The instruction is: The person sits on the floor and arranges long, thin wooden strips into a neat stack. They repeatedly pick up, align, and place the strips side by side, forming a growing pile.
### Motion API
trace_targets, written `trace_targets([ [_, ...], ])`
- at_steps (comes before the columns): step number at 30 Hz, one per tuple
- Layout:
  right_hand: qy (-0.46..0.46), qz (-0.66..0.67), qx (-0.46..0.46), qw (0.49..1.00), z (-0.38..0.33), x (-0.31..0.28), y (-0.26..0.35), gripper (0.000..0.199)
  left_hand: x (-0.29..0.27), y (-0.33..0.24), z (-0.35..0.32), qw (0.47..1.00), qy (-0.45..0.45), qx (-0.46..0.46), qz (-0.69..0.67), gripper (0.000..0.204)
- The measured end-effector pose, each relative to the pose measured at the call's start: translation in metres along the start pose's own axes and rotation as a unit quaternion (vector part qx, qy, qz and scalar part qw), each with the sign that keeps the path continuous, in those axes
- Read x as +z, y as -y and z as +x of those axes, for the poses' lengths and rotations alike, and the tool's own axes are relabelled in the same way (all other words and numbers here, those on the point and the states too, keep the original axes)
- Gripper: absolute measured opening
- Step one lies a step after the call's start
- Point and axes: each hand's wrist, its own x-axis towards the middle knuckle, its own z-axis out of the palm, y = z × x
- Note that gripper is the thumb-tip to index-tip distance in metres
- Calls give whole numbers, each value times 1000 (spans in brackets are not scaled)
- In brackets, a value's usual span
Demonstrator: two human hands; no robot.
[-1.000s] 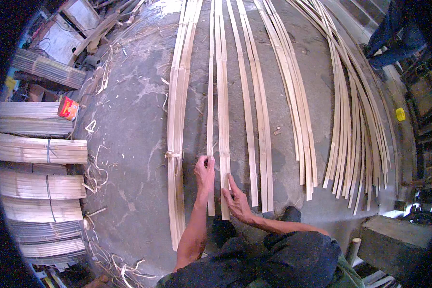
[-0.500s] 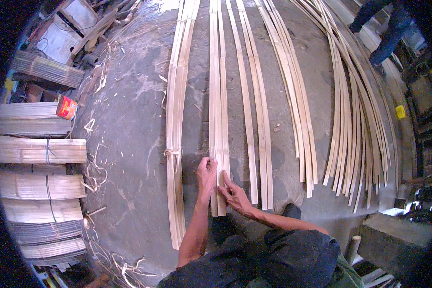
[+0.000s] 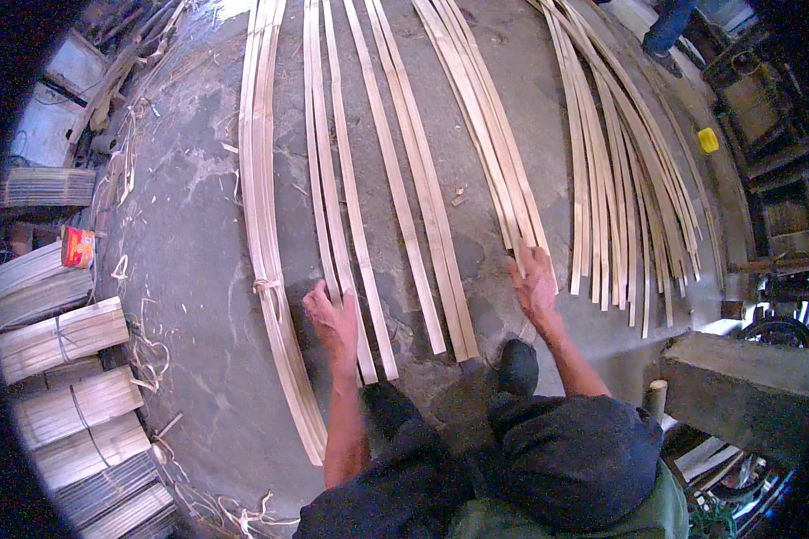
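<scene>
The left hand [image 3: 333,319] lies flat, fingers spread, pressing on the near end of a narrow pair of bamboo strips [image 3: 328,198], apparently to pin them to the concrete floor [image 3: 189,269]. The right hand [image 3: 535,286] rests open, palm down, on the end of another group of strips [image 3: 485,144] well right of that pair; neither grip pinches anything. Between the two lie two loose slats [image 3: 422,198]. Just left of the pinned pair runs a tied bundle of strips [image 3: 265,225]; farther left, stacked bundles of short splints [image 3: 58,337]. A fanned heap of strips [image 3: 629,180] lies far right.
</scene>
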Motion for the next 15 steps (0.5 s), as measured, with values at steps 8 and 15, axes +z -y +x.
trace_targets([
  [8, 2, -33, -45, 998, -8, -10, -34, 55, 34, -66, -42, 970, 140, 198, 10, 58],
  [15, 78, -37, -54, 995, 4, -7, -49, 39, 68, -88, -81, 919, 226, 314, 69, 67],
])
